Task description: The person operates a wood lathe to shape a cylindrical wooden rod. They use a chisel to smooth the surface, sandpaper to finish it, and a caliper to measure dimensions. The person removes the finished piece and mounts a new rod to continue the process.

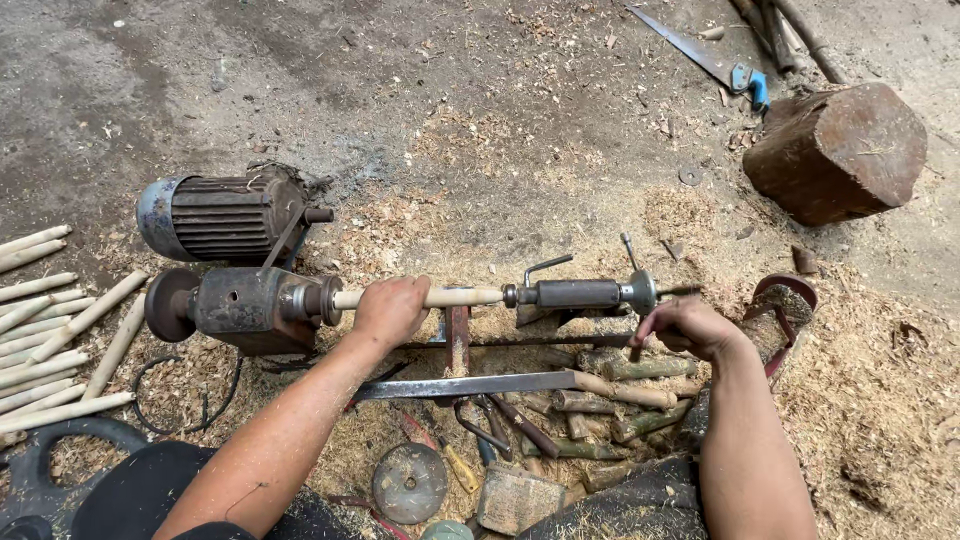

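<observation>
Our left hand (392, 310) is wrapped tight around the pale wooden stick (455, 297), which sits in the little lathe (255, 300) on the floor. Our right hand (688, 328) pinches the crank behind the tailstock (580, 293). We should hold the stick straight and turn slowly until the point bites.

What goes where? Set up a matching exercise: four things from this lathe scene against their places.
Things:
1. left hand
2. right hand
3. saw
4. pale sticks

Places:
A. far left on the ground
B. on the pale rod in the lathe
C. top right, beside the wood block
D. at the tailstock end

Pairs: 1-B, 2-D, 3-C, 4-A
</observation>
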